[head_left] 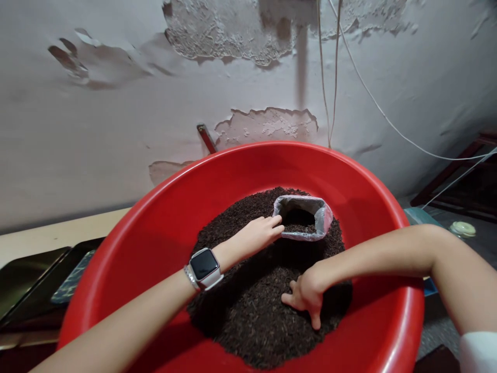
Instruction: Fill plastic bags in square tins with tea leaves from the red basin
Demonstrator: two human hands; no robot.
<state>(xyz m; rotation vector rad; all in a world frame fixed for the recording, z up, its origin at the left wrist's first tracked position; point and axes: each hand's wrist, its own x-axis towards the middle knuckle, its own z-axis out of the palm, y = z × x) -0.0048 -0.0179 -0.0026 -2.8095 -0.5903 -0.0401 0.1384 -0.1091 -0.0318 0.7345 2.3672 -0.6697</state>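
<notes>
A large heap of dark, dry shreds that look like loose tea leaves (248,311) lies in a big red plastic tub (155,233). Towards the back of the heap stands a clear plastic bag (324,220), its mouth held wide and some of the dark leaves inside it. My left hand (266,230), with a watch on the wrist, is closed on the left rim of this bag. Nearer to me, my right hand (308,295) reaches down into the heap with thumb and fingers apart; some fingertips are hidden against the leaves.
Behind the tub rises a wall (97,129) with peeling plaster and hanging white cords (365,83). Dark trays (31,274) lie at the left beside a pale ledge (66,223). On the right are a round pale lid (463,229) and a dark wooden frame (458,181).
</notes>
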